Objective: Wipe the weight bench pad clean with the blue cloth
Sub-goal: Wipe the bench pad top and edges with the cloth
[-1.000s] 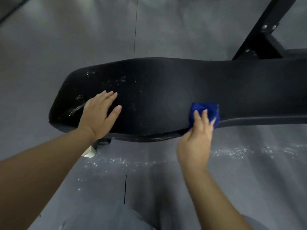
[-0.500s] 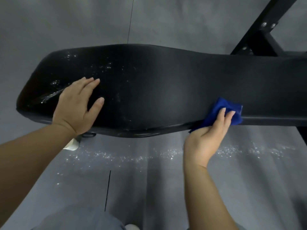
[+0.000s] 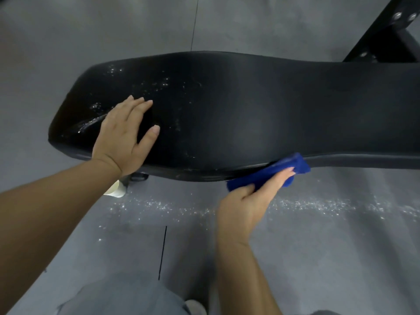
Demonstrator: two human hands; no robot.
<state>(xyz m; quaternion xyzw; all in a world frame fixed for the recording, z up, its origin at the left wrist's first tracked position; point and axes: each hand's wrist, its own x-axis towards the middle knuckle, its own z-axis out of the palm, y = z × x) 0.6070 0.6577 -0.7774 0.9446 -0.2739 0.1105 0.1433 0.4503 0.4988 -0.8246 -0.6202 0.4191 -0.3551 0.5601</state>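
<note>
The black weight bench pad (image 3: 261, 110) stretches across the view, with white specks and a wet streak on its left end. My left hand (image 3: 123, 137) lies flat on that left part, fingers spread, holding nothing. My right hand (image 3: 252, 201) grips the blue cloth (image 3: 284, 169) and presses it against the pad's near side edge, right of centre. Part of the cloth is hidden under my fingers.
The bench's black metal frame (image 3: 386, 37) rises at the top right. The grey floor (image 3: 318, 246) carries a band of white specks (image 3: 204, 206) below the pad. A white cup-like object (image 3: 114, 189) sits under the pad's left end. My grey trouser leg (image 3: 127, 298) and shoe tip show at the bottom.
My right hand has slid the blue cloth from the pad's top near edge down onto its side edge and slightly left. The left hand stays flat on the pad; the view shifted.
</note>
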